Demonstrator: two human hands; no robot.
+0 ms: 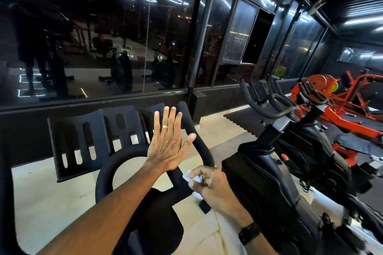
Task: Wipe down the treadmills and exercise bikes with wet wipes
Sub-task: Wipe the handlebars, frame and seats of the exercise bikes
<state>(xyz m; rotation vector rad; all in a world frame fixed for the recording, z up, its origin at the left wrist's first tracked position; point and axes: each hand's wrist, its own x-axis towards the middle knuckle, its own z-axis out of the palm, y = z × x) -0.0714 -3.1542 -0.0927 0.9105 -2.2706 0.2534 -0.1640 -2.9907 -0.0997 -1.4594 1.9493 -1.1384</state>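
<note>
Below us, at the centre, we see the exercise bike's black looped handlebar (pixel 153 157), matte and padded, curving up to a horn on the right. Our left hand (pixel 169 143) is held flat above it, fingers straight and together, grasping nothing; we cannot tell if the palm touches the bar. Just right, our right hand (pixel 209 184) pinches a crumpled white wet wipe (pixel 191 177) against the bar's right side. Most of the wipe is hidden in the fingers.
</note>
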